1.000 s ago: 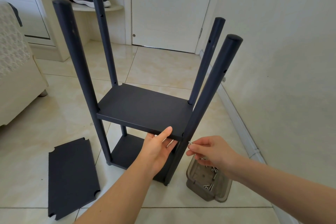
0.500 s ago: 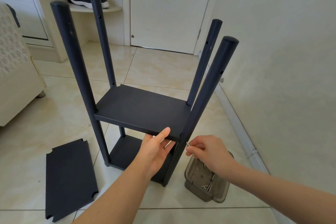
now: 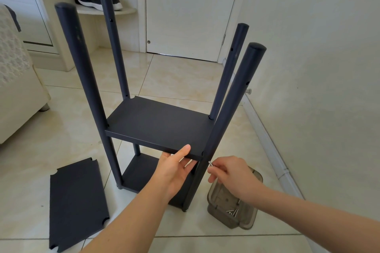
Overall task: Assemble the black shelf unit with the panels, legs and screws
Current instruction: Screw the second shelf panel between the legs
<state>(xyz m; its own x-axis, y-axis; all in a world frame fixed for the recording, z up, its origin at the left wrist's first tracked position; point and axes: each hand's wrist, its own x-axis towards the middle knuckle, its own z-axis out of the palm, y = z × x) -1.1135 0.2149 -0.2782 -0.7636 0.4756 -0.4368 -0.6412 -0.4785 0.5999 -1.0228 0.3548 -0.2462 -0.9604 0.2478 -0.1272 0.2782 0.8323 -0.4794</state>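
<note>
My left hand (image 3: 174, 168) grips the front edge of the middle panel (image 3: 156, 127), thumb on top and fingers curled underneath, holding it level between the four legs. My right hand (image 3: 230, 172) is just beside it, apart from it, and pinches a single screw (image 3: 210, 164) between thumb and fingertips.

What matters is the front-right leg (image 3: 230, 109). It runs upright between my two hands, and the panel's corner meets it just above and left of the screw. The screw's free end points up and left at the leg, very close to its outer face; I cannot tell whether it touches. Its long axis lies across the leg's, as it should for going in sideways. I cannot make out the hole at that height, as the leg's side is in shadow.

My right hand is clearly the nearer one to the joint, so I judge that it drives while the left keeps the corner lined up.

The tray (image 3: 249, 225) with spare screws sits directly below my right wrist. A loose panel (image 3: 76, 201) lies flat on the floor, well left of my left forearm.
</note>
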